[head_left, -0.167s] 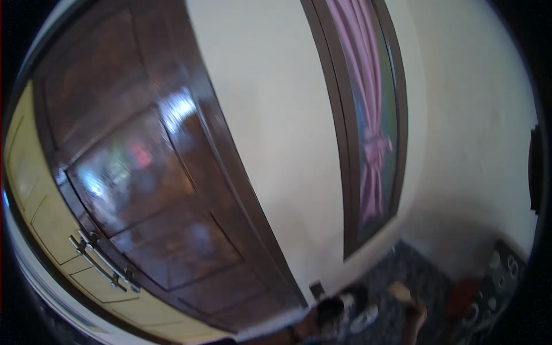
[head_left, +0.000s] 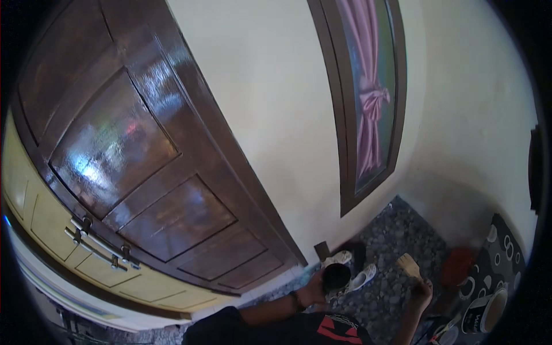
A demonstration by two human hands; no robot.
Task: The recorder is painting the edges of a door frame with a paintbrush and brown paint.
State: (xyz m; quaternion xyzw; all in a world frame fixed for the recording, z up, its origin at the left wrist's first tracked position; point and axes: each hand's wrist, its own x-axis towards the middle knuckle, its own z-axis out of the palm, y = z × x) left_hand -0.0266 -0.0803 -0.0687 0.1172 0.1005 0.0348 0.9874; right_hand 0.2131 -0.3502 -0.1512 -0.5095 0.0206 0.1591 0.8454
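Observation:
My left hand [head_left: 312, 289] is closed around a dark round cup-like container [head_left: 337, 278], whose inside looks black. To the right, my right hand [head_left: 424, 293] is raised with its fingers wrapped round a paintbrush [head_left: 408, 265]; the pale, flat bristles point up and to the left. The brush and the container are apart. Beyond the container stand white patterned shoes [head_left: 363, 277] on the floor; whether feet are in them I cannot tell.
A glossy dark brown door [head_left: 132, 155] with metal handles [head_left: 98, 244] fills the left. A brown-framed window [head_left: 374, 109] with a tied pink curtain is ahead. At right are a red item [head_left: 458, 267], a dark circle-patterned seat [head_left: 500, 259] and a white bucket [head_left: 495, 310]. The floor [head_left: 397, 230] is grey pebble-patterned.
The view has tilted down, so the door, window and hands sit higher in the picture. The blur is gone, and the bucket at lower right has come into view.

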